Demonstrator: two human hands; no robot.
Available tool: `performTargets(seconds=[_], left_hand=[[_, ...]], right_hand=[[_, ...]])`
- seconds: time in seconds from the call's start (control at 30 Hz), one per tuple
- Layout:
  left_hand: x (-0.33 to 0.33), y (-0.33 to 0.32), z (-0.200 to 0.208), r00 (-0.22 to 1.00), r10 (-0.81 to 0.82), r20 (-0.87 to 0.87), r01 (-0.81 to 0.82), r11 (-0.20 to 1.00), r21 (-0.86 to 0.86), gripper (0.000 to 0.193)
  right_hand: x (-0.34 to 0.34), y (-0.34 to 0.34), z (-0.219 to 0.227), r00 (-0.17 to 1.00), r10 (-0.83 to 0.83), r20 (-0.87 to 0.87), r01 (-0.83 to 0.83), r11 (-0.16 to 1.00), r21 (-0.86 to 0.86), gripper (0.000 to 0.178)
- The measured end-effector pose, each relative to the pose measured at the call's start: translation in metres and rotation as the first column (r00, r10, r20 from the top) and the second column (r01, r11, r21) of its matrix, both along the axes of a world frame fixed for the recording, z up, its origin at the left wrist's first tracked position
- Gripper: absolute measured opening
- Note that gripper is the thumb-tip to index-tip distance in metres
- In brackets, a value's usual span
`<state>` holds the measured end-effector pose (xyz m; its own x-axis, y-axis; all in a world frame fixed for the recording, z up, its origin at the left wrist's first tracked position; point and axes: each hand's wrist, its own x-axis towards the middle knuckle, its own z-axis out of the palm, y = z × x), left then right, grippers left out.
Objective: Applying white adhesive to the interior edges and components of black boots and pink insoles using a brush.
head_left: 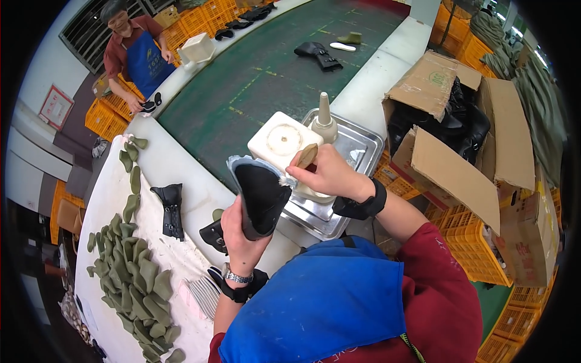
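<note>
Dark red top, sleeves ending short of the wrists, small pale marks on the right one; blue apron bearing white markings; yellow-green zip. Left hand: bare, with silver-coloured link-band watch and black wrist wrap. Right hand: bare, with broad black wristband.

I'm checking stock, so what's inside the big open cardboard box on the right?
Glossy black footwear lies piled inside the cardboard box. Its flaps and the top pieces hide whatever lies deeper.

bright, even | strip lamps upper right | metal tray glinting | edges bowed, corners black
</note>
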<state>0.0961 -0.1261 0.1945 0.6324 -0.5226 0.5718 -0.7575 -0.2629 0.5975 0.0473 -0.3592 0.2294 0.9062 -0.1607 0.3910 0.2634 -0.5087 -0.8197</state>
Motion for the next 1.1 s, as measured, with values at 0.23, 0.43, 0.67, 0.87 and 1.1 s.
performTargets(seconds=[0.23,0.43,0.67,0.87,1.1], left_hand=[[0.008,-0.001,0.002,0.961,0.017,0.278,-0.057,0.989,0.136,0.079],[0.006,0.0,0.008,0.965,0.029,0.262,-0.065,0.989,0.13,0.079],[0.007,0.0,0.007,0.967,0.002,0.256,-0.032,0.993,0.115,0.079],[0.01,0.001,0.013,0.932,0.062,0.358,-0.119,0.983,0.138,0.078],[0.016,0.0,0.009,0.878,0.114,0.465,-0.187,0.976,0.113,0.072]], right_hand=[[0.001,0.009,0.003,0.994,0.1,-0.054,-0.069,0.907,0.415,0.021],[0.008,0.003,-0.012,0.999,-0.01,0.051,0.003,0.989,0.149,0.02],[0.009,0.003,-0.005,0.964,0.041,0.262,0.002,0.987,-0.161,0.009],[-0.007,0.019,-0.01,0.952,0.185,0.246,-0.15,0.977,-0.155,0.005],[-0.01,0.021,0.001,0.989,0.113,0.095,-0.125,0.983,0.137,0.003]])
